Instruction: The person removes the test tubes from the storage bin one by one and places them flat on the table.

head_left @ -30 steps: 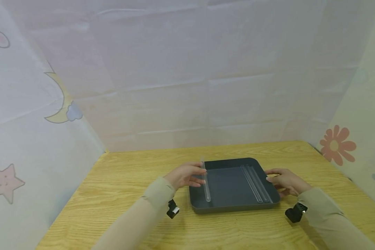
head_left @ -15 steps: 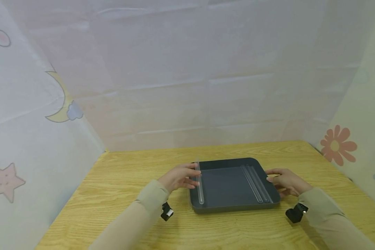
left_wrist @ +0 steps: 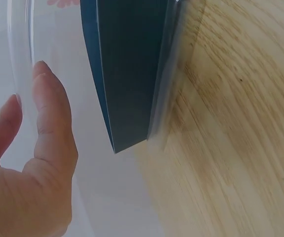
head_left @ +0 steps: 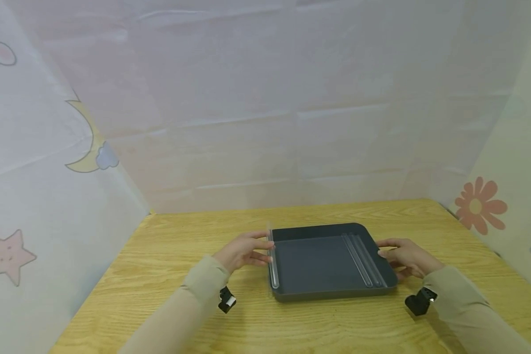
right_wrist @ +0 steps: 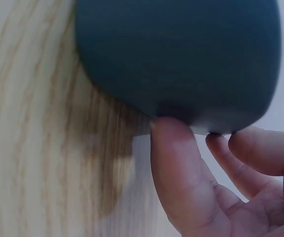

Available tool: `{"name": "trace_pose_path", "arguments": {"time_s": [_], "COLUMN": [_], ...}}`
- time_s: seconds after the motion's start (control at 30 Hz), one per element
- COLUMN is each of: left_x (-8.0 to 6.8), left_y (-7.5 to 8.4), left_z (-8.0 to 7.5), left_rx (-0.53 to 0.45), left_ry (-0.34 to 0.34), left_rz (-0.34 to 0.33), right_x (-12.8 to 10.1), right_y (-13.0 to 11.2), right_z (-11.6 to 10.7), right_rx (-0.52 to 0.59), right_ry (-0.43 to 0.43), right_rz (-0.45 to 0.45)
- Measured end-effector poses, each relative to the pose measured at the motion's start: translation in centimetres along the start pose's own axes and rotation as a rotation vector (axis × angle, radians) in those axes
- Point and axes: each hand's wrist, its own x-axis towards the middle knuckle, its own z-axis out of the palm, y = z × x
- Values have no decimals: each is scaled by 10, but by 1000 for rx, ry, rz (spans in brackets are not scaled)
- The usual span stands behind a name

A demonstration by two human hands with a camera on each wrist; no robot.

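A dark grey rectangular tray (head_left: 316, 265) lies on the wooden table. My left hand (head_left: 241, 250) pinches a long clear tube (head_left: 273, 275), rounded at its near end, over the tray's left edge. In the left wrist view, the thumb and a finger (left_wrist: 53, 113) are on either side of this tube (left_wrist: 23, 34). At the opposite side, my right hand (head_left: 409, 258) grips the tray's right wall, fingertips and thumb (right_wrist: 174, 163) against its edge in the right wrist view. Inside the tray, more clear tubes (head_left: 359, 263) lie side by side along the right.
Beside the tray's outer left wall, a translucent strip (left_wrist: 164, 94) shows against the table in the left wrist view. Wooden tabletop (head_left: 181, 246) surrounds the tray. A pale cloth wall (head_left: 265, 123) stands behind, with printed side walls left and right.
My left hand has moved left with the clear tube, from over the tray's inner floor to its left edge. The right hand and the tray have stayed nearly in place.
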Motion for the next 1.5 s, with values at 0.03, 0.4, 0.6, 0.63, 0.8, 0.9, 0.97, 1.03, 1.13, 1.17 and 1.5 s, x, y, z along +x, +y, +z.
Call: {"name": "trace_pose_path", "arguments": {"time_s": [0.03,0.4,0.6,0.63,0.8,0.9,0.97,1.03,1.13,1.17,1.5], "left_x": [0,-6,-6,-6,-6,-6,-6,-6,-4,-3,5], "left_y": [0,-11,-18,-19,-23,-26,-27,-29,-33,-34,-43], "left_z": [-1,-18,-25,-26,-29,-31,-31,-33,-34,-35,-42], "left_rx": [2,18,42,45,67,84,86,97,106,111,182], "left_ry": [5,42,62,66,95,112,126,137,159,167,217], "left_rz": [-2,1,-12,-15,-28,-31,-38,-42,-59,-65,-114], "right_x": [0,-1,0,0,-1,-1,-1,-1,-1,0,-2], "right_y": [0,0,1,1,2,2,2,2,2,2,3], "right_z": [0,0,-1,-1,0,0,0,0,0,0,1], "right_rx": [-3,-5,-4,-6,-1,-3,-1,-2,2,0,8], "right_ry": [-4,-1,-2,-4,0,-6,-4,-7,-1,-2,-11], "right_rz": [-4,3,0,-3,1,-6,-6,-11,-9,-11,-24]}}
